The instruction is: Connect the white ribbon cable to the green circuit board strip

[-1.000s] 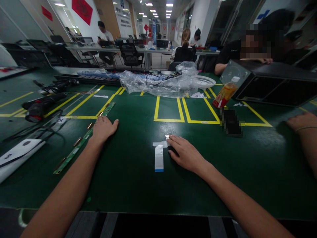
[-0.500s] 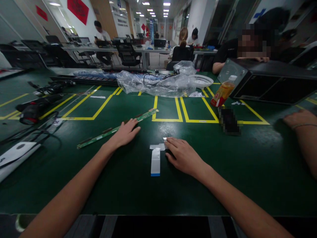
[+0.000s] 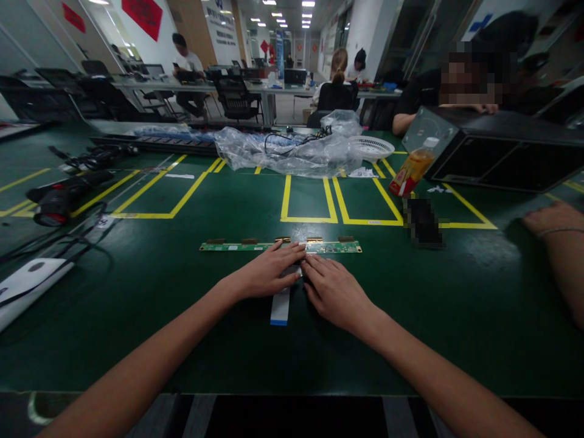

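A long, narrow green circuit board (image 3: 340, 247) lies crosswise on the table, with copper-coloured flex tabs along its far edge. My left hand (image 3: 269, 271) rests at the board's middle, fingers over its near edge and thumb bent in beside the cable. A white flat ribbon cable (image 3: 280, 304) with a blue-striped end runs toward me from under that hand. My right hand (image 3: 335, 286) has its fingers drawn together on the cable's far end, close to the board. Both hands meet at the fingertips, hiding where cable and board come together.
A dark phone (image 3: 424, 222) and a drink bottle (image 3: 414, 167) stand to the right, near a big black case (image 3: 502, 143). Clear plastic wrap (image 3: 287, 152) and a white basket (image 3: 371, 148) lie at the back. Cables (image 3: 86, 234) are on the left. Another person's arm (image 3: 559, 237) rests at right.
The board has turned from a slant to lie crosswise and moved right, toward my right hand. My left hand went right with it, now covering part of the cable. My right hand has barely moved.
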`<state>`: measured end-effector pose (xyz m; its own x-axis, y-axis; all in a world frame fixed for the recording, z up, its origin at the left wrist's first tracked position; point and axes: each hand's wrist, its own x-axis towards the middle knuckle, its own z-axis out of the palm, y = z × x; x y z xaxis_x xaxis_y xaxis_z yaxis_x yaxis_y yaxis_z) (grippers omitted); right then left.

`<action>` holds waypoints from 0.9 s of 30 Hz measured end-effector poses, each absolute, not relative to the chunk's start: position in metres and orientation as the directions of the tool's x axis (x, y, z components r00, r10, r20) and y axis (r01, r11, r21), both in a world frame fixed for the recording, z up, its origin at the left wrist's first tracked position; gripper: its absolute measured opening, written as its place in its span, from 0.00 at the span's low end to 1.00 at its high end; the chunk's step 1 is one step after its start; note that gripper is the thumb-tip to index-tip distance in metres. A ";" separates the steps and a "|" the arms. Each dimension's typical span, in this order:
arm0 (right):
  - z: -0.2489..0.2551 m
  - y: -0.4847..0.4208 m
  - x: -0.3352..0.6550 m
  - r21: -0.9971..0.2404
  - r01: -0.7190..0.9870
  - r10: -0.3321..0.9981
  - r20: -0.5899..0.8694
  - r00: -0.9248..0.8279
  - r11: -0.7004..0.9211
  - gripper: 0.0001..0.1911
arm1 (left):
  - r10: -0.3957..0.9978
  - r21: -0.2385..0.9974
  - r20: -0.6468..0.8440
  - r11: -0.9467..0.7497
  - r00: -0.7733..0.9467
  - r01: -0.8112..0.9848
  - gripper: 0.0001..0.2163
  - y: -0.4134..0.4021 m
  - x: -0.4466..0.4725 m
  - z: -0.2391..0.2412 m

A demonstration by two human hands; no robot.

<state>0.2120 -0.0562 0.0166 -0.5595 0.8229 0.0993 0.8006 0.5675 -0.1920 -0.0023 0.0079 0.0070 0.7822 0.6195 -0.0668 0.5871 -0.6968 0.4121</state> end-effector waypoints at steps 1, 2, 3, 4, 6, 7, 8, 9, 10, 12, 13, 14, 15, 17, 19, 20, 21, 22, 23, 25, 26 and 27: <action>0.016 -0.056 0.212 -0.194 0.803 0.826 0.099 -0.555 0.563 0.26 | 0.619 0.413 -0.066 -0.697 0.782 0.587 0.28 0.008 -0.002 0.007; 0.014 -0.057 0.211 -0.194 0.809 0.831 0.102 -0.546 0.555 0.26 | 0.618 0.413 -0.064 -0.699 0.784 0.584 0.28 0.008 -0.002 0.007; 0.013 -0.057 0.210 -0.193 0.815 0.838 0.106 -0.535 0.546 0.26 | 0.616 0.413 -0.059 -0.701 0.786 0.581 0.28 0.007 -0.002 0.008; 0.013 -0.058 0.208 -0.191 0.822 0.844 0.111 -0.524 0.536 0.26 | 0.615 0.413 -0.055 -0.703 0.787 0.579 0.27 0.007 -0.002 0.008; 0.011 -0.059 0.205 -0.183 0.838 0.858 0.121 -0.499 0.513 0.25 | 0.613 0.412 -0.051 -0.706 0.789 0.576 0.27 0.007 -0.002 0.007; 0.011 -0.060 0.204 -0.178 0.847 0.866 0.122 -0.485 0.500 0.25 | 0.612 0.411 -0.051 -0.707 0.789 0.576 0.27 0.007 -0.003 0.007; 0.011 -0.060 0.203 -0.174 0.855 0.872 0.120 -0.474 0.489 0.26 | 0.612 0.411 -0.052 -0.707 0.789 0.576 0.27 0.008 -0.003 0.006; 0.011 -0.060 0.203 -0.169 0.861 0.877 0.116 -0.466 0.479 0.26 | 0.611 0.410 -0.050 -0.709 0.790 0.574 0.27 0.008 -0.003 0.006; 0.012 -0.060 0.203 -0.164 0.866 0.881 0.112 -0.460 0.473 0.26 | 0.609 0.408 -0.047 -0.711 0.791 0.572 0.28 0.008 -0.004 0.005; 0.012 -0.060 0.204 -0.158 0.868 0.882 0.108 -0.459 0.471 0.26 | 0.603 0.408 -0.041 -0.718 0.797 0.564 0.29 0.009 -0.004 0.005; 0.012 -0.059 0.205 -0.156 0.866 0.880 0.107 -0.464 0.475 0.26 | 0.598 0.410 -0.039 -0.721 0.801 0.558 0.29 0.009 -0.005 0.005; 0.011 -0.058 0.206 -0.156 0.863 0.876 0.108 -0.469 0.481 0.26 | 0.593 0.414 -0.039 -0.723 0.804 0.553 0.30 0.009 -0.005 0.006; 0.011 -0.057 0.207 -0.156 0.858 0.872 0.108 -0.478 0.489 0.27 | 0.589 0.418 -0.043 -0.723 0.807 0.550 0.30 0.010 -0.005 0.008; 0.011 -0.056 0.209 -0.156 0.848 0.862 0.103 -0.496 0.506 0.27 | 0.580 0.430 -0.054 -0.721 0.813 0.543 0.31 0.010 -0.006 0.011; 0.011 -0.055 0.211 -0.155 0.843 0.857 0.100 -0.506 0.516 0.27 | 0.575 0.440 -0.061 -0.718 0.816 0.539 0.30 0.011 -0.007 0.014; 0.011 -0.054 0.212 -0.154 0.841 0.855 0.100 -0.509 0.519 0.27 | 0.574 0.443 -0.059 -0.718 0.817 0.537 0.30 0.012 -0.007 0.015; 0.011 -0.054 0.212 -0.155 0.839 0.853 0.100 -0.512 0.522 0.27 | 0.573 0.445 -0.056 -0.719 0.818 0.534 0.30 0.013 -0.008 0.015; 0.011 -0.054 0.213 -0.157 0.836 0.851 0.102 -0.516 0.526 0.27 | 0.571 0.446 -0.052 -0.721 0.820 0.530 0.30 0.014 -0.008 0.015; 0.012 -0.054 0.213 -0.161 0.832 0.848 0.104 -0.520 0.530 0.27 | 0.567 0.446 -0.050 -0.724 0.822 0.526 0.30 0.014 -0.009 0.015; 0.013 -0.055 0.213 -0.171 0.826 0.843 0.110 -0.527 0.538 0.27 | 0.559 0.446 -0.047 -0.729 0.828 0.519 0.30 0.016 -0.010 0.013; 0.014 -0.055 0.213 -0.177 0.824 0.842 0.114 -0.527 0.539 0.26 | 0.556 0.445 -0.047 -0.732 0.830 0.516 0.30 0.017 -0.010 0.012; 0.015 -0.055 0.214 -0.183 0.821 0.841 0.118 -0.528 0.541 0.26 | 0.555 0.440 -0.044 -0.735 0.831 0.515 0.29 0.017 -0.010 0.012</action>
<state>0.2135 -0.0546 0.0152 -0.5277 0.8412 0.1178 0.8211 0.5407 -0.1827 -0.0099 0.0167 0.0115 0.8305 0.5552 -0.0443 0.5151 -0.7354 0.4404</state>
